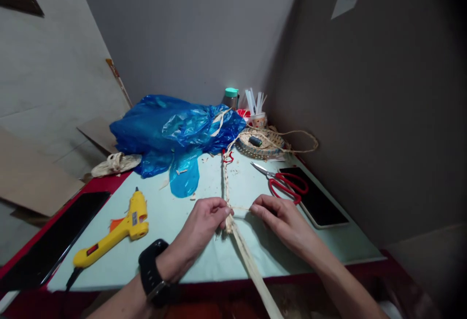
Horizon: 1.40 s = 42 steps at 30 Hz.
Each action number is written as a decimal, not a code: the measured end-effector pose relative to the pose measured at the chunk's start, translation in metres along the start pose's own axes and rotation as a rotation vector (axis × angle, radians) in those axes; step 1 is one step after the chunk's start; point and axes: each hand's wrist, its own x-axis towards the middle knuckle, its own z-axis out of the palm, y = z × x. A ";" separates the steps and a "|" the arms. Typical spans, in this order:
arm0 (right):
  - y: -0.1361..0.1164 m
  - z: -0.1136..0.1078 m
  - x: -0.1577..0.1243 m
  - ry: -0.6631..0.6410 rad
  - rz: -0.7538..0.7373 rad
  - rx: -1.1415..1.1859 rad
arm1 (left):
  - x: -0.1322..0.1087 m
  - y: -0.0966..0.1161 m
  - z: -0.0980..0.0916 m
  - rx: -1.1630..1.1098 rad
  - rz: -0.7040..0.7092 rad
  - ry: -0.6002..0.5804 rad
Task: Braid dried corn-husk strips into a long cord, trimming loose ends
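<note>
My left hand (209, 217), with a black watch on its wrist, pinches the lower end of a braided plant-fibre cord (226, 183). The cord runs away from me up the middle of the table. From that end a thin fibre strand (241, 207) stretches sideways to my right hand (277, 217), which has it pinched between thumb and fingers. A wide pale fibre strip (255, 270) hangs from the braid over the table's near edge. Red string (228, 156) is at the far end of the cord. Red-handled scissors (284, 183) lie beyond my right hand.
A yellow glue gun (113, 234) lies on the left, by a dark flat panel (54, 236). Behind are a blue plastic bag (156, 122), a woven coil (260, 150) with a thread spool (255, 141), and a cup of glue sticks (258, 119). A tablet (321, 202) lies right.
</note>
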 end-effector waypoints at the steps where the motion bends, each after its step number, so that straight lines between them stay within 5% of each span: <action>1: 0.001 0.000 0.001 0.000 0.003 -0.012 | 0.000 0.000 0.000 0.001 0.007 -0.006; 21: 0.007 -0.006 -0.005 -0.031 0.018 -0.105 | -0.001 0.002 -0.002 -0.001 -0.013 -0.007; 32: -0.001 -0.003 -0.014 0.145 -0.156 -0.252 | 0.001 -0.002 -0.003 0.008 0.030 -0.003; 42: -0.007 -0.004 -0.014 0.118 -0.159 -0.190 | 0.001 0.001 -0.001 -0.028 -0.017 0.013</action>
